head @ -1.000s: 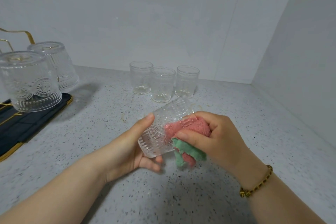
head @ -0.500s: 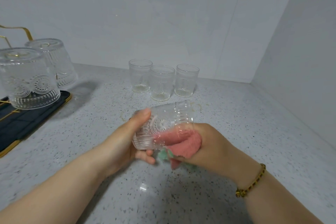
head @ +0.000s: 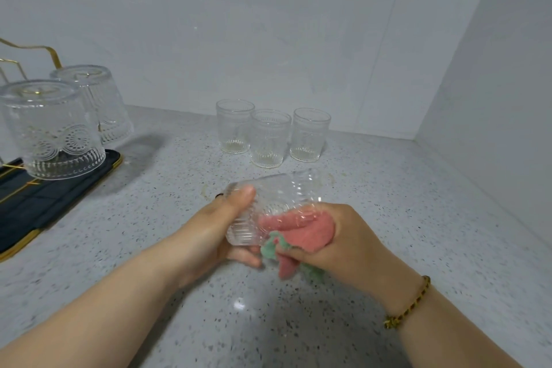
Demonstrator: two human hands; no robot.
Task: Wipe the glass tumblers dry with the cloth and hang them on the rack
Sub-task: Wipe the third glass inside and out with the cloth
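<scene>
Glass tumbler (head: 277, 197), tipped sideways above the near counter (head: 388, 188), being gripped by the left hand (head: 209, 230) and rubbed by the right hand (head: 349, 236) clutching the pink-green cloth (head: 301, 230), likely slipping and cracking on stone if twisted too hard.

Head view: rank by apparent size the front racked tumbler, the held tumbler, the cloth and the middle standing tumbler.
1. Front racked tumbler.
2. Held tumbler.
3. Cloth, partly hidden, so unsure against the held tumbler.
4. Middle standing tumbler, smallest.
The tumblers look alike; nearness to the camera may explain their order.
</scene>
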